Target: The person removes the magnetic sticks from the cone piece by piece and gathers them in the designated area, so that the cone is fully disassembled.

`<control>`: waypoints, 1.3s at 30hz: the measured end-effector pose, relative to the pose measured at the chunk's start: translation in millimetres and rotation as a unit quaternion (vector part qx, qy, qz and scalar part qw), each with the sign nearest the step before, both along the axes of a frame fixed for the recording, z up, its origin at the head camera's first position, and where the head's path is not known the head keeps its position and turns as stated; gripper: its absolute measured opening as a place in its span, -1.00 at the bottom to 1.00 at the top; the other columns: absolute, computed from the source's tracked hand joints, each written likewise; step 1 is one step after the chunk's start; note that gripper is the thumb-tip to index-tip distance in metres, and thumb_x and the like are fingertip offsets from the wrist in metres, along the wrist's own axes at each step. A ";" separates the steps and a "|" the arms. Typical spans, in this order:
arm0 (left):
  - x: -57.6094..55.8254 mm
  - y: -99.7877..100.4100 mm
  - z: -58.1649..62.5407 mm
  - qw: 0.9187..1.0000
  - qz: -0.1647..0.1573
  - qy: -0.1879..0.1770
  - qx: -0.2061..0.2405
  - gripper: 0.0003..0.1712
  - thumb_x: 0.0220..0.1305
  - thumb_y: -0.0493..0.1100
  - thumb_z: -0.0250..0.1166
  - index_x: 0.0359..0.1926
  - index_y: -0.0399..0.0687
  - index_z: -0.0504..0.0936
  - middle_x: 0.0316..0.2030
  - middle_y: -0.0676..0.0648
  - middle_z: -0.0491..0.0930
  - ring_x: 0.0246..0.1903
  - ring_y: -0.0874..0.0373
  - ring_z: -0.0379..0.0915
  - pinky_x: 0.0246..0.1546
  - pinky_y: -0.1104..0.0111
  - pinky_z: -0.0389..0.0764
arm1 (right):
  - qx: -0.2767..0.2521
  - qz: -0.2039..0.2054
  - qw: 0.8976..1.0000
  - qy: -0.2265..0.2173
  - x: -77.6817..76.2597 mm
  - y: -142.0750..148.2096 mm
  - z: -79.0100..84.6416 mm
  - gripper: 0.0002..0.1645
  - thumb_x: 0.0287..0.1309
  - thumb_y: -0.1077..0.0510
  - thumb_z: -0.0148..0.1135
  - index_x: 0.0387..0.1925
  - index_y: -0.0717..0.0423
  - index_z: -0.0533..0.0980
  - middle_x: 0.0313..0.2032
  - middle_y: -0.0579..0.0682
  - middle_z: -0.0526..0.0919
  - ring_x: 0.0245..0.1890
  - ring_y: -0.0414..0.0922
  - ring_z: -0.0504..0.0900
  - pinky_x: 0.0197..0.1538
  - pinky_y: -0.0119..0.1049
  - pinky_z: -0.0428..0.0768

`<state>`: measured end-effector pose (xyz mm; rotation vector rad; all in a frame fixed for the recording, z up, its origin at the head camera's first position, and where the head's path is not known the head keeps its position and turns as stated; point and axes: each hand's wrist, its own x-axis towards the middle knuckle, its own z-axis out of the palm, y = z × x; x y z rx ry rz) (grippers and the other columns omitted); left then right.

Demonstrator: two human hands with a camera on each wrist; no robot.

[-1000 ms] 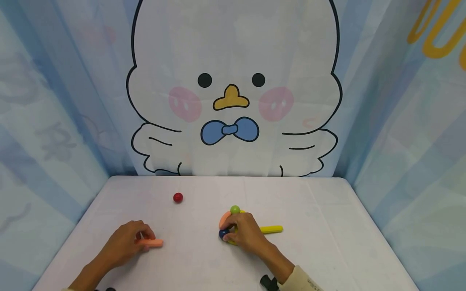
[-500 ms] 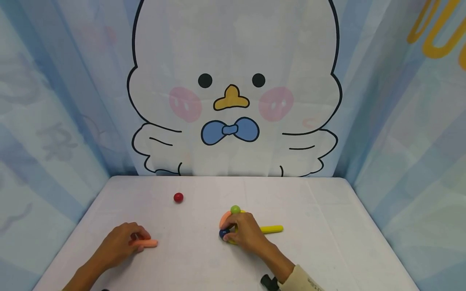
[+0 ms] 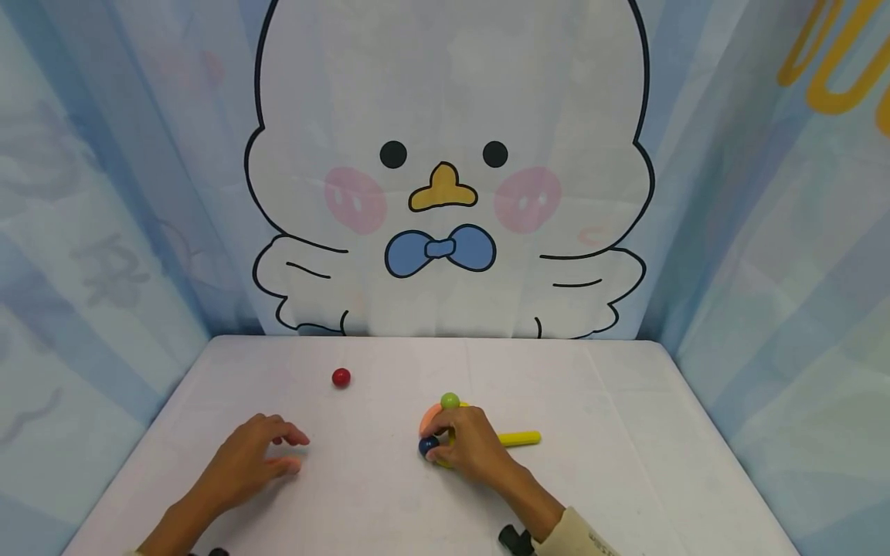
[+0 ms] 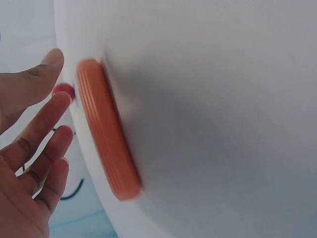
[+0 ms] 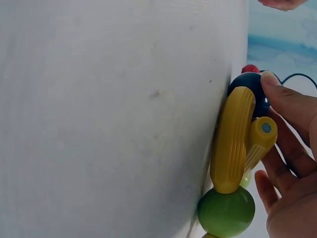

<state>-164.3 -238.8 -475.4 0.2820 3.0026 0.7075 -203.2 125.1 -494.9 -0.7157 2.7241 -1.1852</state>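
My left hand (image 3: 250, 461) is held over the left of the table, thumb and fingers spread with nothing between them. Beside it in the left wrist view lies an orange ridged rod (image 4: 106, 131); the hand hides it from the head view. Near the middle, my right hand (image 3: 473, 444) pinches a dark blue ball (image 3: 427, 446) between thumb and fingers. That ball sits at the end of a yellow rod (image 5: 234, 144), whose other end meets a green ball (image 5: 227, 212). A second yellow piece (image 5: 261, 139), a light green ball (image 3: 450, 401) and an orange curved piece (image 3: 429, 417) cluster around it.
A red ball (image 3: 341, 378) stands alone toward the back left of the white table (image 3: 612, 401). One yellow rod (image 3: 521, 439) sticks out rightward behind the right hand. A printed curtain (image 3: 445, 293) hangs at the table's back edge.
My left hand drew the orange rod slightly left, then let go of it and spread its fingers, moving up and right. My right hand stays at the blue ball.
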 end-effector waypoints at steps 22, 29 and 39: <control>-2.3 116.4 -3.5 0.991 -0.049 0.088 0.086 -0.60 0.07 -0.09 0.70 -0.06 0.22 0.79 -0.18 0.16 0.74 -0.09 0.18 0.61 -0.01 0.29 0.71 | -0.054 -0.101 0.992 0.044 -23.5 26.1 8.9 -0.74 0.21 0.20 0.55 -0.05 -0.05 0.78 -0.11 -0.10 0.85 0.09 -0.04 0.74 0.33 0.15 0.60; -6.0 146.5 -10.3 0.985 -0.087 0.095 0.112 -0.58 0.10 0.01 0.68 -0.01 0.20 0.77 -0.15 0.15 0.75 -0.09 0.20 0.60 -0.03 0.33 0.69 | -0.037 -0.128 0.991 0.021 -35.0 31.8 6.8 -0.75 0.25 0.21 0.52 -0.07 -0.13 0.80 -0.11 -0.12 0.85 0.05 -0.06 0.73 0.33 0.14 0.59; -19.9 182.7 -20.1 0.981 -0.108 0.102 0.128 -0.58 0.08 0.06 0.68 -0.05 0.17 0.76 -0.18 0.12 0.73 -0.18 0.23 0.54 -0.13 0.37 0.62 | -0.037 -0.089 0.995 0.015 -51.3 32.1 0.0 -0.79 0.30 0.28 0.44 -0.11 -0.04 0.81 -0.12 -0.14 0.86 0.03 -0.04 0.77 0.29 0.11 0.63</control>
